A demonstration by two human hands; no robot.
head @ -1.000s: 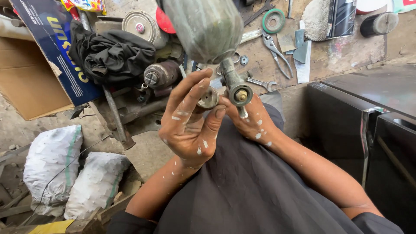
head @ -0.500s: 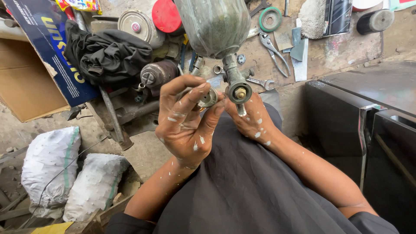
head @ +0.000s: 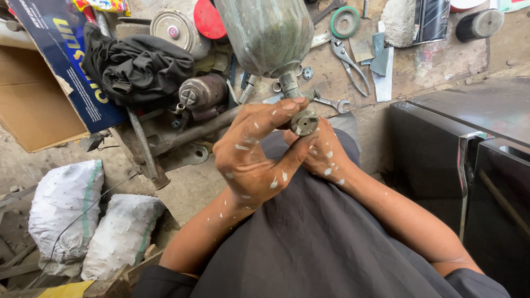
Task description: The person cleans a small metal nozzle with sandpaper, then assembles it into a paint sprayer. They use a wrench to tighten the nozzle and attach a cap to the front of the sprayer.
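Note:
A green-grey metal canister with a narrow neck and a round brass fitting at its lower end is held over my lap. My left hand, flecked with white paint, wraps its fingers around the fitting, thumb and forefinger pinching it. My right hand sits behind and under the fitting, its fingers curled against it and mostly hidden by the left hand. A dark cloth covers my lap beneath both forearms.
On the ground ahead lie pliers, a spanner, a green-rimmed disc, a small motor, a black cloth bundle and a cardboard box. Two white sacks lie left. Black cabinets stand right.
The canister has shifted closer and its fitting has turned. My left hand has closed further around the fitting, covering more of the right hand.

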